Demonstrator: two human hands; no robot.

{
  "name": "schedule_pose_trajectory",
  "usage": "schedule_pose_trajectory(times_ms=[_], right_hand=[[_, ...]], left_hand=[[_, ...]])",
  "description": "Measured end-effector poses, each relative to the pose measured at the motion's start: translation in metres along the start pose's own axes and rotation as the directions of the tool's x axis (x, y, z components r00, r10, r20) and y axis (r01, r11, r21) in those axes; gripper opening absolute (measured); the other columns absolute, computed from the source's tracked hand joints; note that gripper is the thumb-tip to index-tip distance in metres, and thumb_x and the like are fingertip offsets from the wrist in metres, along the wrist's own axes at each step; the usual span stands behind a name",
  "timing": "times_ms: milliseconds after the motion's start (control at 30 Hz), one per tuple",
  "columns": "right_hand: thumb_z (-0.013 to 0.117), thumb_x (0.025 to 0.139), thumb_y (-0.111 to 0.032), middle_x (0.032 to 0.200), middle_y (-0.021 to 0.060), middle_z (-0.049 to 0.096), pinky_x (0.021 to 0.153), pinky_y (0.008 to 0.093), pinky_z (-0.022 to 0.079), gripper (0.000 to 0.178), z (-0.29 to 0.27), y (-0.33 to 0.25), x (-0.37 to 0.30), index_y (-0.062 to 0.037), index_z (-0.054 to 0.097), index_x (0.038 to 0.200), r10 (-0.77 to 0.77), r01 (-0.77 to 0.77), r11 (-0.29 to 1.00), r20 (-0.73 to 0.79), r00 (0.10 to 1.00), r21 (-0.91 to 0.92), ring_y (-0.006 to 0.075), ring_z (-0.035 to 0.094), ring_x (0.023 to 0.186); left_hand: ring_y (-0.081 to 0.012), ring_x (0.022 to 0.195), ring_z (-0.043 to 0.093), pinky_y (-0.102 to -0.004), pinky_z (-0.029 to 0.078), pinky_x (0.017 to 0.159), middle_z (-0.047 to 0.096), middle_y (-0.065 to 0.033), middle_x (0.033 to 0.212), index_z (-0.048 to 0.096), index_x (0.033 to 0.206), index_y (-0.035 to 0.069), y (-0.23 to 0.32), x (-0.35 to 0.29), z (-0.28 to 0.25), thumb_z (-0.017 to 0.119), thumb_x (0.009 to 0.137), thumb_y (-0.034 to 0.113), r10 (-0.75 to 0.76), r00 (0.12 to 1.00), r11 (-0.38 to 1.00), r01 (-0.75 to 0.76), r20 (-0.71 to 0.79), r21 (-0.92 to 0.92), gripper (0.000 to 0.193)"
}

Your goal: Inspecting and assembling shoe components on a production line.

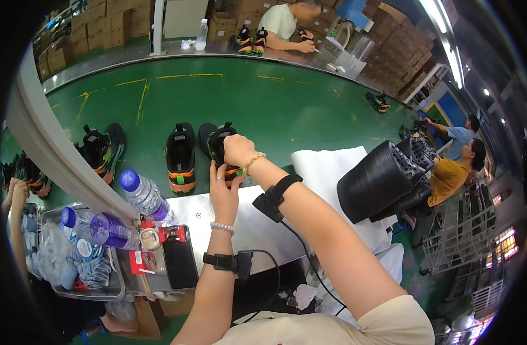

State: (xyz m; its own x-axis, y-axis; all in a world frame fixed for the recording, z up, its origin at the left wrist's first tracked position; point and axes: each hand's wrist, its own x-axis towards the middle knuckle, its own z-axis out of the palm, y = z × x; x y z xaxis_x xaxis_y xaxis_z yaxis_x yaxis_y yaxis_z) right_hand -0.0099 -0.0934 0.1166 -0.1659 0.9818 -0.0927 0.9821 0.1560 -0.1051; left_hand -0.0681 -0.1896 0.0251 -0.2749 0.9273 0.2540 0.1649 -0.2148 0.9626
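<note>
On the green belt in front of me, a black sneaker [215,137] with orange and green on its sole is held in both hands. My right hand [239,152] is closed over its upper near the opening; whatever the fingertips pinch is hidden. My left hand [224,192] grips the near end of this sneaker, fingers along one side and thumb on the other. Just left of it stands a matching sneaker [181,155], apart from my hands. Bands with small dark boxes and cables circle both my wrists or forearms.
More sneakers [102,150] stand at the left behind a pale post [53,132]. Near me are a bottle [148,198], a tray [117,287] of small parts and a dark phone [180,261]. A black roll [370,187] lies right, on white sheeting. Co-workers sit across and right.
</note>
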Motion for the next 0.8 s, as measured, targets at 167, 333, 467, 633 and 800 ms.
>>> schedule_pose_trajectory(times_ms=[167,333,467,633,800], right_hand=[[0.06,0.076,-0.008,0.094,0.0181,0.068,0.078,0.0378,0.055,0.017,0.009,0.004,0.007,-0.0017,0.07,0.088,-0.077,0.079,0.997,-0.063,0.995,0.026,0.0313,0.066,0.091],[0.059,0.076,-0.007,0.095,0.0169,0.068,0.078,0.0386,0.054,0.017,0.01,-0.007,0.019,-0.003,0.069,0.088,-0.053,0.057,0.993,-0.038,0.998,0.106,0.031,0.066,0.092],[0.064,0.075,-0.011,0.089,0.0156,0.069,0.073,0.0372,0.054,0.018,0.007,0.016,0.007,-0.0012,0.068,0.089,-0.12,0.136,0.944,-0.069,0.99,0.3,0.0291,0.068,0.082],[0.059,0.086,-0.021,0.077,0.0066,0.069,0.05,0.0226,0.046,0.022,0.038,0.038,-0.06,-0.0005,0.063,0.094,0.098,0.195,0.073,-0.201,0.975,0.978,0.0093,0.062,0.064],[0.053,0.091,-0.022,0.065,0.0067,0.062,0.042,0.0207,0.04,0.022,0.064,0.074,-0.13,-0.0024,0.062,0.094,0.255,0.007,-0.113,0.022,0.967,0.994,0.0088,0.053,0.05]], left_hand=[[-0.0198,0.084,0.062,-0.0302,0.05,0.075,0.036,-0.0202,0.141,0.056,0.106,-0.004,0.008,0.003,0.001,0.068,0.077,0.008,-0.048,0.999,0.999,0.048,0.019,0.006,0.033],[-0.027,0.089,0.065,-0.0317,0.051,0.078,0.038,-0.0224,0.14,0.056,0.108,0.001,0.0,0.005,0.002,0.07,0.079,0.014,0.126,0.991,0.982,-0.12,-0.037,0.143,0.034],[-0.0317,0.11,0.055,-0.0358,0.045,0.09,0.041,-0.021,0.137,0.056,0.109,0.001,0.007,0.002,0.004,0.067,0.077,0.005,0.027,0.997,0.999,-0.024,-0.075,0.046,0.034],[-0.0312,0.125,0.042,-0.0395,0.035,0.103,0.036,-0.0149,0.141,0.049,0.127,0.005,0.005,0.016,-0.01,0.063,0.078,0.0,0.257,0.945,0.949,-0.208,-0.202,0.235,0.051],[-0.046,0.135,0.017,-0.0584,0.021,0.107,0.017,-0.0182,0.149,0.043,0.133,0.015,0.027,0.006,-0.014,0.072,0.075,0.017,0.494,0.795,0.738,-0.169,-0.352,0.654,0.065]])
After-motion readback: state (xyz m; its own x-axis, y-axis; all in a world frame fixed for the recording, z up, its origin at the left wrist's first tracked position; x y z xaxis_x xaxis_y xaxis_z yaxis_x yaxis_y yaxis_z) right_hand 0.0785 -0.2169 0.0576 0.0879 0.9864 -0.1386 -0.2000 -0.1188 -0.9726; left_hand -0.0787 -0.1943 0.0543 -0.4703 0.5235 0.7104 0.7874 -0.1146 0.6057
